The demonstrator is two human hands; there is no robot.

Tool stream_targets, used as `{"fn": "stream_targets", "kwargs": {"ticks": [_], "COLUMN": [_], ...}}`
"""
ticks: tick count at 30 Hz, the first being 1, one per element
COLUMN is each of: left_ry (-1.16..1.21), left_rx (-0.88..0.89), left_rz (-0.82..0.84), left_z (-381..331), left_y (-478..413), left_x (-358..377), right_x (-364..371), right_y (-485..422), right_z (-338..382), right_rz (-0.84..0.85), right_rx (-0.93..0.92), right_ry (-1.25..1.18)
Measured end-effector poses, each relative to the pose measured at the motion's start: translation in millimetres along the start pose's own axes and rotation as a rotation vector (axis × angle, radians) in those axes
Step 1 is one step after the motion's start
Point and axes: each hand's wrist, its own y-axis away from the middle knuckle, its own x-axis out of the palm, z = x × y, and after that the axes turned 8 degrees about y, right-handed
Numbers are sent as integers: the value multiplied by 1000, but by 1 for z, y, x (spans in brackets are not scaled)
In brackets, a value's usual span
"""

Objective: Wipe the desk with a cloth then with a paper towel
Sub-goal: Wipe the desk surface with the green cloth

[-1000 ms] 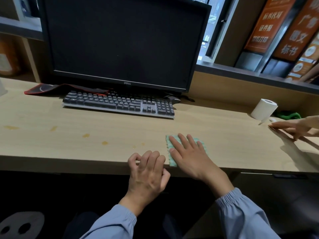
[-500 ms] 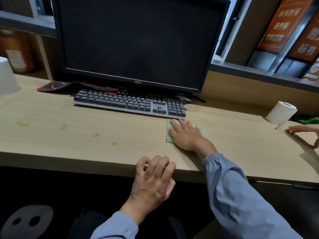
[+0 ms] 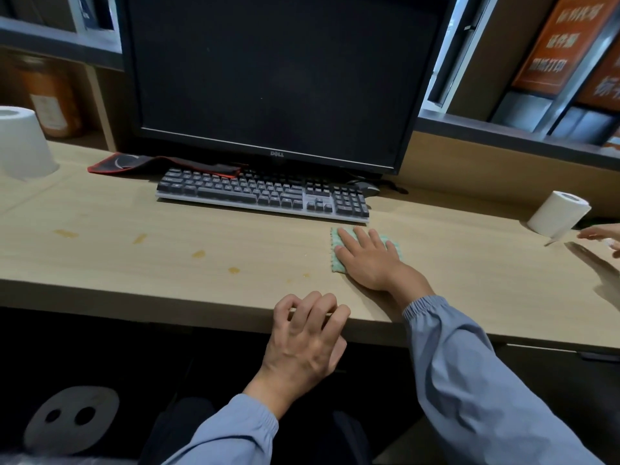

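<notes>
**Cloth pass, far end of a stroke.** The right hand (image 3: 369,263) lies flat with fingers straight and spread. It presses the green cloth (image 3: 336,260) onto the tabletop (image 3: 100,270) and pinches nothing. The left hand (image 3: 305,340) rests on the near edge of the tabletop, fingers loosely curled and grasping nothing, apparently as a brace.

Compared with one second earlier, the right hand and cloth have travelled away from the person. They started beside the near edge and now sit just in front of the right end of the keyboard (image 3: 265,196). Over the last half second their place against the keyboard hardly alters, which suggests the far limit of the stroke. The left hand keeps its place on the edge.

Implication: one strip of surface, from near edge to keyboard, has been covered, so the cloth stage is under way. The yellowish stains (image 3: 198,254) lie left of the cloth, apart from it, and look untouched. The wiping therefore probably needs to work leftward.

The paper roll (image 3: 557,213) stands at the far right of the tabletop, well apart from both hands. Another person's hand (image 3: 600,234) is near it. The paper-towel stage is not yet begun. A second white roll (image 3: 25,142) stands at the far left.
</notes>
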Motion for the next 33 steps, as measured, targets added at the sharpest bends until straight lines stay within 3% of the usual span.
{"fn": "stream_targets", "kwargs": {"ticks": [21,33], "left_ry": [6,-167], "left_rx": [-33,-68], "left_rz": [79,170], "left_z": [-6,-25], "left_y": [0,-15], "left_x": [-17,-16], "right_x": [22,21], "right_y": [103,109], "right_z": [-3,-84], "right_rz": [-84,-32], "right_rx": [-53,95], "right_ry": [-35,-35]}}
